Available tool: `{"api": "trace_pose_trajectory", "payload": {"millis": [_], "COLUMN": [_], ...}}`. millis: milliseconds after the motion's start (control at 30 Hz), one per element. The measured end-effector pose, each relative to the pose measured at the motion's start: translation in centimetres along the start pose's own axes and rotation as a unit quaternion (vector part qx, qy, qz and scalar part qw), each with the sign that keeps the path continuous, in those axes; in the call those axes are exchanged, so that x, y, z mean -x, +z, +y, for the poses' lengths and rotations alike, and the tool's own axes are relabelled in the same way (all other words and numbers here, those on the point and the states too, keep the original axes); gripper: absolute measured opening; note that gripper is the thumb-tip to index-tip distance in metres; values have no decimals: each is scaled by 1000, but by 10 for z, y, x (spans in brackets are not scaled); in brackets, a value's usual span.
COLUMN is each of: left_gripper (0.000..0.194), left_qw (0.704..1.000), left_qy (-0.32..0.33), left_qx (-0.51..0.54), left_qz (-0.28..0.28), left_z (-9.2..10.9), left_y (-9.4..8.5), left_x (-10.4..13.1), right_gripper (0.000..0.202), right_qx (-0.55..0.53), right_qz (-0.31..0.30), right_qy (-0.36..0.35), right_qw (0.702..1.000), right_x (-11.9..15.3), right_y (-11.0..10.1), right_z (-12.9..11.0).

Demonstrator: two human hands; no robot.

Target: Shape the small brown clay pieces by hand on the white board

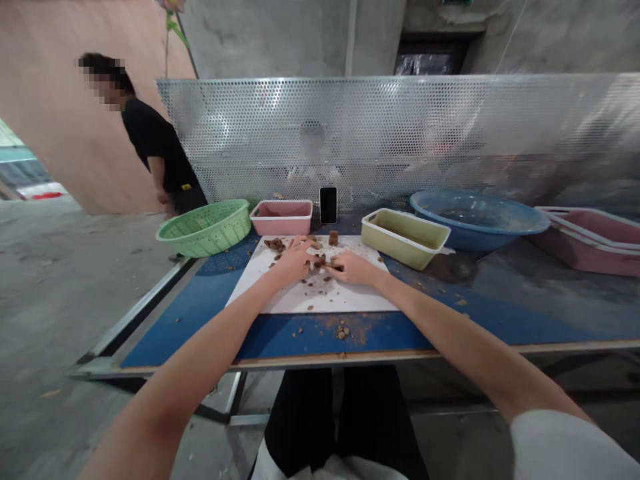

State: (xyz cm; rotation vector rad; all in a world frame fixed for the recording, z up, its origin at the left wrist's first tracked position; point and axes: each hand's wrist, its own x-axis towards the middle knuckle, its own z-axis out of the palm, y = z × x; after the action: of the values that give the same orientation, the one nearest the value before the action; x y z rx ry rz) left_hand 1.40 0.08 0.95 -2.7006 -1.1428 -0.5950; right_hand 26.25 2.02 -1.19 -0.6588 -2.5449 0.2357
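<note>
My left hand (296, 260) is over a white board (280, 303), its fingers bent and closed at the edge of a crumbly brown clod (321, 260). From the other side my right hand (351, 268) reaches in, its fingers pinched on a dark brown piece close to that clod. The fingers partly hide both pieces. Behind my hands stands a small brown block (333, 237). A rough brown lump (275, 245) lies left of my left hand. Crumbs and small bits are scattered over the board.
Along the back stand a green basket (205, 230), a pink bin (283, 225), an upright phone (329, 205), a yellow bin (400, 248), a blue basin (480, 237) and pink bins (590, 257). Behind is a perforated metal panel (320, 107). A person (155, 140) is at left.
</note>
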Motion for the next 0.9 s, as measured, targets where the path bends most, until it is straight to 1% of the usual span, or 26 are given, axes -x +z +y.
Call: {"api": "trace_pose_trajectory", "payload": {"millis": [67, 100, 267, 433, 633, 767, 800, 900], "left_gripper": [46, 46, 51, 50, 48, 46, 46, 46], "left_qw": [1000, 1000, 1000, 1000, 1000, 1000, 1000, 1000], "left_qy": [1, 0, 0, 6, 3, 7, 7, 4], "left_qx": [4, 2, -12, -17, -19, -17, -15, -5], "left_qz": [0, -1, 4, 9, 6, 5, 5, 9], "left_z": [0, 0, -1, -2, -2, -2, -2, -2], "left_y": [0, 1, 2, 4, 4, 3, 3, 3], "left_x": [0, 0, 0, 0, -1, 0, 0, 0], "right_gripper": [40, 39, 34, 35, 28, 26, 26, 28], "right_qx": [-2, -1, -8, 14, 34, 49, 50, 47], "right_qz": [-16, -14, 41, 12, 57, 17, 15, 47], "right_qy": [6, 8, 5, 12, 9, 9, 9, 9], "right_qw": [1000, 1000, 999, 1000, 998, 999, 999, 998], "right_x": [0, -1, 1, 1, 1, 1, 1, 1], "right_y": [0, 0, -3, -3, -5, -5, -5, -5], "right_z": [-1, -1, 2, 4, 2, 3, 4, 7]}}
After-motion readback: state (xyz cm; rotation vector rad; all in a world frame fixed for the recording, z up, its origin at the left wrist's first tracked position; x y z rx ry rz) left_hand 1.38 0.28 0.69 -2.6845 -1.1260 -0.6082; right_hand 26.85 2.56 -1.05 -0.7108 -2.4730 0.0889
